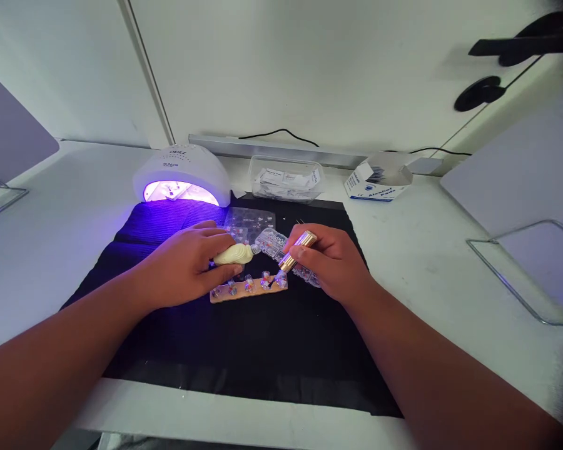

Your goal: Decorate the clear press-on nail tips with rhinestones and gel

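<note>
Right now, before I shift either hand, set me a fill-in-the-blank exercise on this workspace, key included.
The right hand grips a handle whose metallic colour is ____. The pale bottle is held in the ____ hand. The sheet spread beneath both is coloured ____. Seen from here, the box printed "Alcohol Pads" stands to the ____ of the clear tub.

Missing words: gold; left; black; right.

Carton, desk's back edge, right: "Alcohol Pads", CE mark | Lamp, back edge, left: "SUN" legible, remaining characters and upper brand unclear | Paper slips, back edge: print too small.
</note>
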The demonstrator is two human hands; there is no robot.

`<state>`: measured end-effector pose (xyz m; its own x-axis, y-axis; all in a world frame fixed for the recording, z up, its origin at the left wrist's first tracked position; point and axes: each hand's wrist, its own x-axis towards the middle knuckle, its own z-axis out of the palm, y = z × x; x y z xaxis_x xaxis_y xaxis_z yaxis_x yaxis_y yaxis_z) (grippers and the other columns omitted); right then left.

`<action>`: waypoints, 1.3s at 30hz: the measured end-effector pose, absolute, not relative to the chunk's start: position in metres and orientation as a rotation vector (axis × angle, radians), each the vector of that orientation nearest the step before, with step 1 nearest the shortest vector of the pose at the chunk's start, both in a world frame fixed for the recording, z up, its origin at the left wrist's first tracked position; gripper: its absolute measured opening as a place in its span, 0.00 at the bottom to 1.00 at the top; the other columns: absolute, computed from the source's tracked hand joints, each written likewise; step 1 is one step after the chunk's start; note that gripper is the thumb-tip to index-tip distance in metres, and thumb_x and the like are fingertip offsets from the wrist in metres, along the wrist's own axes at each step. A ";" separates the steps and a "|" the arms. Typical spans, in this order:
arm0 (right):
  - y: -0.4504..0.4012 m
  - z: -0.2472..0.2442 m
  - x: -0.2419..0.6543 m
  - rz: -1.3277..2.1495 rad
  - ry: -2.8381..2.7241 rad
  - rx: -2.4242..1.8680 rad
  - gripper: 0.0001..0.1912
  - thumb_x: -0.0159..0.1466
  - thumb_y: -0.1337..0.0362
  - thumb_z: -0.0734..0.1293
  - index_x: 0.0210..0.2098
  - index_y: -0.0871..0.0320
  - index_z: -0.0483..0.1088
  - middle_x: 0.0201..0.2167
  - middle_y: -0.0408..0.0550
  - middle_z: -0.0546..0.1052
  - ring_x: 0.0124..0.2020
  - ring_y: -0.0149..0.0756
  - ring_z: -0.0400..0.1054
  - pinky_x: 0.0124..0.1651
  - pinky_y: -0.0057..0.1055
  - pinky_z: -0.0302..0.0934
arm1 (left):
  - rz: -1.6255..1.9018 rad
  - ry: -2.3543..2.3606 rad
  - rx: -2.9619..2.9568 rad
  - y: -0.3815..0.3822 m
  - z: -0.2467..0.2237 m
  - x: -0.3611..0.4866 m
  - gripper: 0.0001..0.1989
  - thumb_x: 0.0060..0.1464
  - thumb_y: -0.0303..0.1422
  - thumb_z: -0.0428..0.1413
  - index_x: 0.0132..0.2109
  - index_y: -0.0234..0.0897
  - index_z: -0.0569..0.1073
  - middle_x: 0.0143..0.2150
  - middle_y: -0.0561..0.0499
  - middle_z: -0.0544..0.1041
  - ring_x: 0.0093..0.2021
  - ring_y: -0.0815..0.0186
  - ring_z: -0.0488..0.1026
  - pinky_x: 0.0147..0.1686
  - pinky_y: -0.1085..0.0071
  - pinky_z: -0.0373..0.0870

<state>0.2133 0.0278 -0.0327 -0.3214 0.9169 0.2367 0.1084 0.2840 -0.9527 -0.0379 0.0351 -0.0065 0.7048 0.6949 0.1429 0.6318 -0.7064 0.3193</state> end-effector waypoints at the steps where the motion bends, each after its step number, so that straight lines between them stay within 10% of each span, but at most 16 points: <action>1: 0.027 -0.032 0.213 1.126 -1.676 -0.961 0.09 0.61 0.61 0.68 0.26 0.58 0.71 0.23 0.39 0.71 0.26 0.27 0.62 0.30 0.29 0.55 | 0.373 1.057 2.668 0.035 -0.006 -0.038 0.13 0.64 0.39 0.51 0.32 0.37 0.64 0.30 0.51 0.69 0.35 0.62 0.66 0.35 0.67 0.57; 39: 0.025 -0.027 0.207 1.108 -1.737 -1.053 0.09 0.61 0.62 0.66 0.26 0.57 0.70 0.21 0.39 0.68 0.23 0.27 0.60 0.29 0.29 0.53 | 0.385 1.059 2.656 0.034 -0.005 -0.037 0.13 0.64 0.39 0.50 0.32 0.36 0.66 0.30 0.51 0.70 0.36 0.62 0.65 0.34 0.66 0.57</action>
